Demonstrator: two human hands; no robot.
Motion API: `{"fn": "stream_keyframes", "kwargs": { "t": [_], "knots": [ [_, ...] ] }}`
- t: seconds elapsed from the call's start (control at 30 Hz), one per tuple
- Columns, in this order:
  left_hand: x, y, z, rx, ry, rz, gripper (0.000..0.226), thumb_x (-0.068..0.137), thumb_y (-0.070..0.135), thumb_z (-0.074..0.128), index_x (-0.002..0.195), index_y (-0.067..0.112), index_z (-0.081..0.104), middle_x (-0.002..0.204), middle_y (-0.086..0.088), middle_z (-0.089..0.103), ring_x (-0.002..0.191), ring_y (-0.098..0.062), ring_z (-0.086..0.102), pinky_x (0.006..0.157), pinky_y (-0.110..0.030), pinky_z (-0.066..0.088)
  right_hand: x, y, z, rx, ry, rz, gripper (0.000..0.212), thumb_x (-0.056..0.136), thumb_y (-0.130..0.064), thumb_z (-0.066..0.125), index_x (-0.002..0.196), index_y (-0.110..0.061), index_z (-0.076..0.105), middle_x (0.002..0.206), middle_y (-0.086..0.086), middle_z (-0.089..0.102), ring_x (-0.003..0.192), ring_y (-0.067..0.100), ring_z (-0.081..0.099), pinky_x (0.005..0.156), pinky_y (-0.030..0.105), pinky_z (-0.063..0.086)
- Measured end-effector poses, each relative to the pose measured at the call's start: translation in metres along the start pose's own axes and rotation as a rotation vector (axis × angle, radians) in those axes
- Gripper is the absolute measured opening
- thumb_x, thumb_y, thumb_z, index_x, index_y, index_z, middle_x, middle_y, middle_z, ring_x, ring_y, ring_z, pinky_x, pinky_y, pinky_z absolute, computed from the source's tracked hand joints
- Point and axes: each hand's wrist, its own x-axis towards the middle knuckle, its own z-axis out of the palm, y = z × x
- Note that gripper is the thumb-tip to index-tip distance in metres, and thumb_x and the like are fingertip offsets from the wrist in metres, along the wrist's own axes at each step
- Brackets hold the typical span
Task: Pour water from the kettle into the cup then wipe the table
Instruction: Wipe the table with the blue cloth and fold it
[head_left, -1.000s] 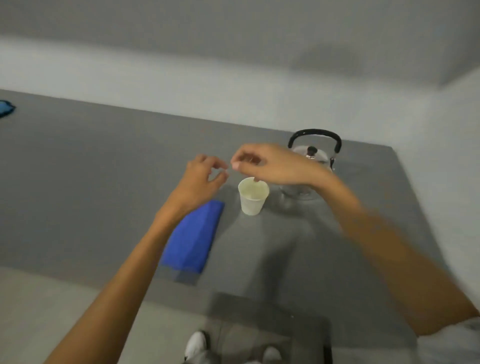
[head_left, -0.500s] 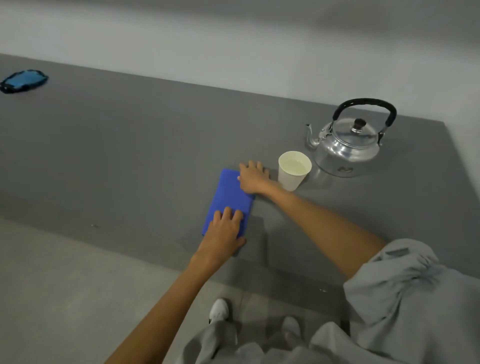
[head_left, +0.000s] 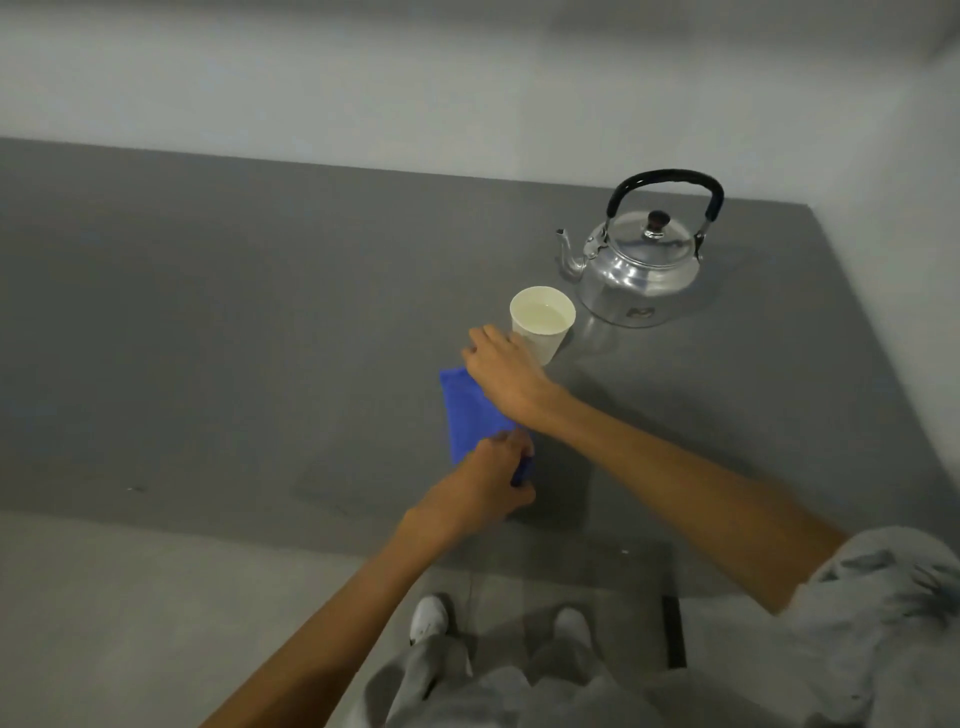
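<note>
A folded blue cloth (head_left: 467, 410) lies on the grey table (head_left: 234, 322), just left of and nearer than a white paper cup (head_left: 543, 322) that holds water. Behind the cup to the right stands a shiny metal kettle (head_left: 641, 265) with a black handle, upright, its spout pointing left. My right hand (head_left: 504, 376) grips the cloth's far end, close beside the cup. My left hand (head_left: 491, 480) pinches the cloth's near end and lifts that edge off the table. The middle of the cloth is partly hidden by both hands.
The table's front edge (head_left: 311, 530) runs just below my left hand, with pale floor beyond it. My feet in white shoes (head_left: 428, 618) stand under the edge. A light wall backs the table, and the table's right edge (head_left: 883, 338) slants past the kettle.
A second ago both hands hovered above the cup. Half a second ago they lay flat on the cloth. Now both grip its ends and the near edge is lifted.
</note>
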Motion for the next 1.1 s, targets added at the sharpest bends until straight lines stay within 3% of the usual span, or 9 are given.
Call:
{"fn": "stream_keyframes", "kwargs": {
  "t": [0.13,0.23,0.37,0.5,0.6,0.67,0.83,0.97,1.1],
  "knots": [
    [0.000,-0.009,0.007,-0.026,-0.061,0.105,0.028,0.088,0.016,0.058,0.114,0.007,0.057,0.108,-0.010,0.056,0.080,-0.011,0.047,0.072,-0.017,0.037,-0.019,0.010,0.023,0.056,0.026,-0.028,0.048,0.083,0.004,0.049,0.129,-0.004,0.040,0.127,0.012,0.047,0.116,0.028,0.044,0.091,0.035,0.036],
    [0.003,-0.027,-0.009,-0.072,0.218,0.146,0.019,0.084,-0.003,0.050,0.096,0.000,0.064,0.092,-0.016,0.062,0.069,-0.014,0.048,0.074,-0.026,0.042,-0.033,0.009,0.029,0.452,0.138,0.009,0.063,0.075,0.009,0.048,0.136,0.002,0.036,0.134,0.017,0.046,0.119,0.032,0.044,0.098,0.038,0.036],
    [0.019,-0.055,-0.021,0.022,0.597,-0.020,0.028,0.087,-0.003,0.043,0.112,0.001,0.055,0.115,-0.019,0.055,0.103,-0.032,0.051,0.090,-0.045,0.044,-0.043,-0.017,0.036,0.884,0.142,0.167,0.049,0.086,0.006,0.045,0.135,0.005,0.038,0.143,0.022,0.039,0.134,0.032,0.034,0.113,0.040,0.028],
    [0.037,-0.073,-0.015,0.051,0.606,-0.071,0.039,0.095,0.008,0.037,0.134,0.004,0.042,0.145,-0.015,0.040,0.131,-0.028,0.039,0.106,-0.043,0.032,-0.037,-0.045,0.052,0.617,0.145,0.273,0.048,0.099,-0.013,0.035,0.144,0.000,0.026,0.154,0.016,0.025,0.144,0.027,0.020,0.120,0.037,0.010],
    [0.042,-0.080,-0.003,-0.044,0.584,-0.069,0.043,0.100,0.015,0.030,0.142,0.007,0.032,0.152,-0.011,0.031,0.141,-0.021,0.027,0.118,-0.039,0.017,-0.044,-0.055,0.060,0.455,0.130,0.291,0.053,0.101,-0.029,0.020,0.147,-0.004,0.018,0.156,0.012,0.019,0.145,0.023,0.014,0.119,0.037,0.004],
    [0.043,-0.083,0.003,-0.026,0.574,-0.060,0.045,0.101,0.021,0.027,0.144,0.009,0.027,0.154,-0.009,0.028,0.144,-0.018,0.021,0.119,-0.035,0.006,-0.057,-0.056,0.063,0.408,0.097,0.268,0.056,0.099,-0.033,0.013,0.148,-0.006,0.016,0.157,0.011,0.017,0.146,0.021,0.011,0.120,0.039,0.006],
    [0.047,-0.087,0.013,0.202,0.538,-0.068,0.054,0.099,0.040,0.026,0.147,0.016,0.023,0.157,-0.006,0.022,0.146,-0.019,0.012,0.120,-0.039,0.003,-0.122,-0.037,0.071,0.334,0.034,0.229,0.055,0.099,-0.033,0.018,0.147,-0.007,0.017,0.156,0.010,0.022,0.144,0.021,0.016,0.118,0.042,0.013],
    [0.047,-0.087,0.019,0.362,0.475,-0.090,0.066,0.094,0.054,0.018,0.149,0.018,0.011,0.159,-0.005,0.010,0.147,-0.022,0.001,0.119,-0.041,-0.004,-0.151,0.014,0.079,0.331,0.010,0.336,0.054,0.098,-0.036,0.008,0.146,-0.011,0.005,0.157,0.007,0.013,0.144,0.019,0.006,0.116,0.037,0.002],
    [0.048,-0.089,0.020,0.406,0.468,-0.100,0.068,0.093,0.055,0.016,0.149,0.018,0.008,0.159,-0.006,0.007,0.147,-0.022,-0.001,0.120,-0.043,-0.003,-0.131,0.037,0.079,0.368,0.040,0.463,0.053,0.101,-0.032,0.022,0.148,-0.011,0.008,0.158,0.010,0.013,0.146,0.022,0.008,0.117,0.036,0.004]
  ]
}}
